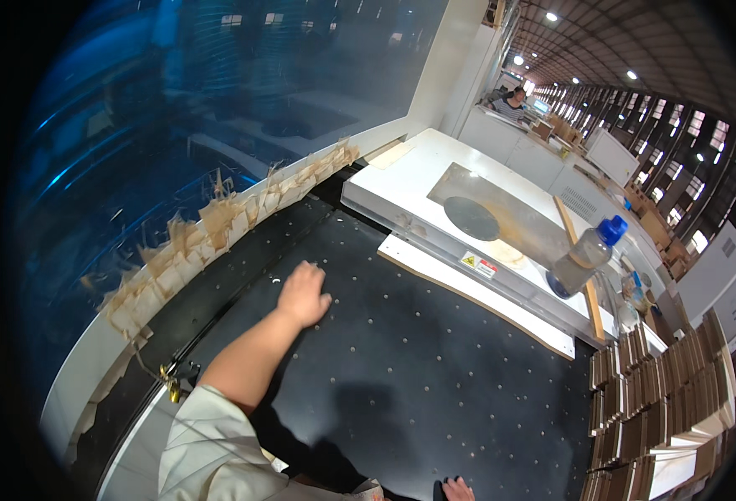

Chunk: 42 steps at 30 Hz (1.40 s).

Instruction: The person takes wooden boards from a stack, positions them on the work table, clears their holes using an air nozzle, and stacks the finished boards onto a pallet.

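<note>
My left hand [304,296] reaches out over a black worktop [418,351] dotted with small round studs. Its thumb stands apart at the right, the fingers look bent and foreshortened, and I see nothing held. A tiny pale scrap [276,280] lies just left of it. At the bottom edge, part of my right hand [456,490] shows with its fingers apart over the same worktop and nothing in them. The rest of that hand is cut off by the frame.
A blue-tinted panel [243,92] with ragged tape [218,221] along its edge borders the left. Beyond the worktop is a white table [401,179] with a blue-capped bottle [581,259]. Stacked brown boards [660,409] stand at right; a person [512,103] is far back.
</note>
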### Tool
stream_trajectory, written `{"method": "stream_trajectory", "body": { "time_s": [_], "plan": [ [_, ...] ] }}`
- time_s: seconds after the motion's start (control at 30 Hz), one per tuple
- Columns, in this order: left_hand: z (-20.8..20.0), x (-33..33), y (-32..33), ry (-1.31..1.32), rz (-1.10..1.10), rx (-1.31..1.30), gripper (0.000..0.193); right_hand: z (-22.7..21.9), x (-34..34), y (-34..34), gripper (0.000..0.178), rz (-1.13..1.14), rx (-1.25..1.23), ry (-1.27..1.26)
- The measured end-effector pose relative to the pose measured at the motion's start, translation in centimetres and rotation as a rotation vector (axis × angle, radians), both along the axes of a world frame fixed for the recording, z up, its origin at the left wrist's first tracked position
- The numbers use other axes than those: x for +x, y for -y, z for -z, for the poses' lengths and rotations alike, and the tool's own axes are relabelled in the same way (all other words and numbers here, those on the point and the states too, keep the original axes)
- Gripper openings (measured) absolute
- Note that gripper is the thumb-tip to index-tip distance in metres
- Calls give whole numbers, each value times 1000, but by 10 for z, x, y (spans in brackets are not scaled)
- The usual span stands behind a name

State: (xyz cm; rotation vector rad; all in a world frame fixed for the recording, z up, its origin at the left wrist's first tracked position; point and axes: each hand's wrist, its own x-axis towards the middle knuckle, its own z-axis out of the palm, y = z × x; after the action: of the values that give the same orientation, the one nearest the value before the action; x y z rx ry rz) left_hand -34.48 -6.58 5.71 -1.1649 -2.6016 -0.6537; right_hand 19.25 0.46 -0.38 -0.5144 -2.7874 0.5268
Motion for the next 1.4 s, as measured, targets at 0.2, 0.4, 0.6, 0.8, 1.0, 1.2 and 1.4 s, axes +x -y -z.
{"method": "stream_trajectory", "body": {
  "time_s": [0.2,0.4,0.6,0.8,1.0,1.2,1.4],
  "plan": [
    [13,-137,-45,142,-313,-111,69,93,46,-37,44,-116,405,206],
    [20,-219,-87,-58,-446,73,79,62,19,-38,47,33,151,313],
    [15,-233,-91,108,-540,-35,82,55,7,-38,50,68,72,326],
    [-6,-60,-90,69,-165,-354,92,49,15,-30,52,104,61,266],
    [-55,158,-31,194,461,-555,84,21,8,-30,55,78,20,143],
    [116,301,-15,-48,1022,-6,50,-100,-88,-42,46,298,63,8],
    [10,361,4,62,1491,-94,54,-64,-67,-50,25,497,18,196]
  ]
}}
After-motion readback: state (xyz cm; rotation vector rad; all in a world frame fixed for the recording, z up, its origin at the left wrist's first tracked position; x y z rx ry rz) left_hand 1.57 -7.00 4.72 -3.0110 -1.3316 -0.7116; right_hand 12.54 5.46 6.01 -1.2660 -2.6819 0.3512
